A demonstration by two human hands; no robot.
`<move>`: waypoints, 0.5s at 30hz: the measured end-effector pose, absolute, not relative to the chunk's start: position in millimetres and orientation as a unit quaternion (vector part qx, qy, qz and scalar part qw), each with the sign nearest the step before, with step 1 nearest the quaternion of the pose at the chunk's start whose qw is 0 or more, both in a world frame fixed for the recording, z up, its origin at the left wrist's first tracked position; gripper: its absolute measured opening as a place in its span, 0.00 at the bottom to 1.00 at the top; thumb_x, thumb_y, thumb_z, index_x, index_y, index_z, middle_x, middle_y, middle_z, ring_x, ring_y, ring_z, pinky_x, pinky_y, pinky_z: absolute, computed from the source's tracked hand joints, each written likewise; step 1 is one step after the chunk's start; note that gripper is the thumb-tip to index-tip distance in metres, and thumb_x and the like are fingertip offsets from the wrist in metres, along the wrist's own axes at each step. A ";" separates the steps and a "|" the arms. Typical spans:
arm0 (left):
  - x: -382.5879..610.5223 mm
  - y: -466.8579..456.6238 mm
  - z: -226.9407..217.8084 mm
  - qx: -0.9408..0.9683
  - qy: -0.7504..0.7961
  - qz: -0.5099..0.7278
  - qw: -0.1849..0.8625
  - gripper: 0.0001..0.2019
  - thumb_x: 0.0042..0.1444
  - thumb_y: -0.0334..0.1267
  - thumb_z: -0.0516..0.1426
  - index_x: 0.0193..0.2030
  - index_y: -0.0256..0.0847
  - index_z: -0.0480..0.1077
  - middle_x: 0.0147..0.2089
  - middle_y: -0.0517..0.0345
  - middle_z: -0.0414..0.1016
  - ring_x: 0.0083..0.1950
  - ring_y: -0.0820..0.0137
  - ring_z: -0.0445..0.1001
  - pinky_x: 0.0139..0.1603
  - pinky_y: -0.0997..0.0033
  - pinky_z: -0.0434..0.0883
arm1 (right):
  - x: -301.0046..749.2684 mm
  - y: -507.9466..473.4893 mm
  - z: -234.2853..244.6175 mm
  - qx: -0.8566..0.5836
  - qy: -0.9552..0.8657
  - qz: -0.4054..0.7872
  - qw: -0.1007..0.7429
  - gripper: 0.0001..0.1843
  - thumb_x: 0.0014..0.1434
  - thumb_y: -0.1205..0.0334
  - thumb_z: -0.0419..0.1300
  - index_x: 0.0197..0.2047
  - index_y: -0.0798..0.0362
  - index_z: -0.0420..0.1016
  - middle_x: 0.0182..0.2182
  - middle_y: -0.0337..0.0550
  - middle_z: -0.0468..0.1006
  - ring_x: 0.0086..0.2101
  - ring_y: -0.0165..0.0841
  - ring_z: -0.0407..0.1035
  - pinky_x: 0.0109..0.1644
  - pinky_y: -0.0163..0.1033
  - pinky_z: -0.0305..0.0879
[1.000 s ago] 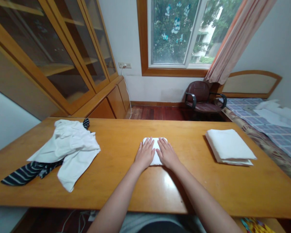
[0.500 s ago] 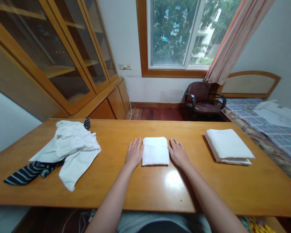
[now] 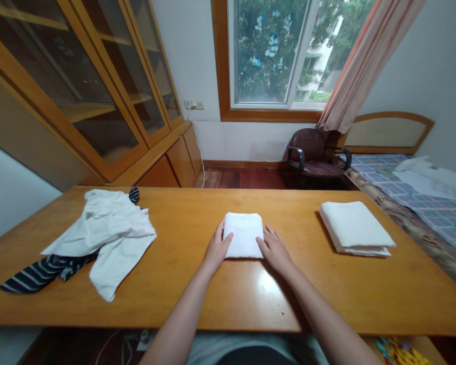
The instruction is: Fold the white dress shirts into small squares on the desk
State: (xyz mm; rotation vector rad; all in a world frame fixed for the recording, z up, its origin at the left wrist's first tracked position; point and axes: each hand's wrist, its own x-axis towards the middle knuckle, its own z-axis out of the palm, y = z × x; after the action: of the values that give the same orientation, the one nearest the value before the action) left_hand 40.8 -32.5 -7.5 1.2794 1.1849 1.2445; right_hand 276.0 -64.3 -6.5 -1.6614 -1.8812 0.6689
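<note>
A small square of folded white cloth [image 3: 243, 235] lies on the wooden table in front of me. My left hand [image 3: 218, 244] grips its left edge, thumb on top and the other fingers mostly hidden along the side. At the right edge, my right hand [image 3: 276, 249] rests its thumb on the cloth's rim while its fingers stretch out over the table beside it. To the left a crumpled white garment [image 3: 110, 223] lies over a black-and-white striped fabric [image 3: 36, 274]. A larger folded white cloth [image 3: 355, 223] sits on the right.
The glossy wooden table [image 3: 182, 299] spans the view. Beyond it are a glass-doored cabinet [image 3: 137, 137], a window with a pink curtain [image 3: 359, 66], a dark red armchair [image 3: 313, 152] and a bed [image 3: 406, 177]. A drawer with colourful items [image 3: 403, 351] shows below the table's right side.
Both thumbs have moved from beside the small cloth onto its edges. My left hand has closed on the left edge, and the fold line across the cloth's top no longer shows.
</note>
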 end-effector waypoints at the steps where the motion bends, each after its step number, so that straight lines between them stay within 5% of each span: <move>1: 44.0 -33.3 -6.3 0.503 0.469 0.521 0.506 0.36 0.54 0.48 0.65 0.68 0.45 0.60 0.71 0.44 0.60 0.70 0.54 0.63 0.71 0.50 0.57 | 274.4 -64.3 -5.5 -0.618 -0.698 0.244 0.267 0.28 0.69 0.46 0.48 0.67 0.47 0.67 0.68 0.44 0.61 0.70 0.47 0.48 0.72 0.59 0.41; 4: 50.4 -36.4 -1.1 0.421 0.446 0.544 0.572 0.44 0.53 0.48 0.66 0.72 0.48 0.50 0.73 0.42 0.55 0.66 0.54 0.68 0.65 0.53 0.67 | 273.1 -65.1 -2.4 -0.621 -0.698 0.241 0.264 0.29 0.69 0.48 0.49 0.68 0.48 0.65 0.68 0.45 0.62 0.69 0.48 0.49 0.72 0.60 0.41; 8: 53.4 -39.2 5.7 0.342 0.432 0.549 0.628 0.51 0.51 0.46 0.68 0.74 0.51 0.42 0.68 0.43 0.64 0.64 0.55 0.70 0.63 0.54 0.70 | 273.9 -67.3 1.1 -0.598 -0.702 0.260 0.288 0.27 0.69 0.49 0.49 0.68 0.46 0.66 0.66 0.43 0.66 0.68 0.48 0.52 0.71 0.60 0.42; 15: 49.5 -39.7 8.6 0.310 0.433 0.558 0.636 0.49 0.50 0.42 0.69 0.73 0.51 0.46 0.67 0.46 0.67 0.65 0.57 0.69 0.66 0.55 0.67 | 267.4 -70.7 6.6 -0.547 -0.676 0.323 0.374 0.29 0.67 0.46 0.52 0.66 0.48 0.67 0.64 0.47 0.69 0.65 0.45 0.58 0.70 0.56 0.50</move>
State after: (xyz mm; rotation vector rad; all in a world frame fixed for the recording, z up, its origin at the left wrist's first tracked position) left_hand 49.5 -39.7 8.6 0.7092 0.9893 1.2736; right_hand 267.4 -70.7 6.6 -1.3998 -1.7300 0.8275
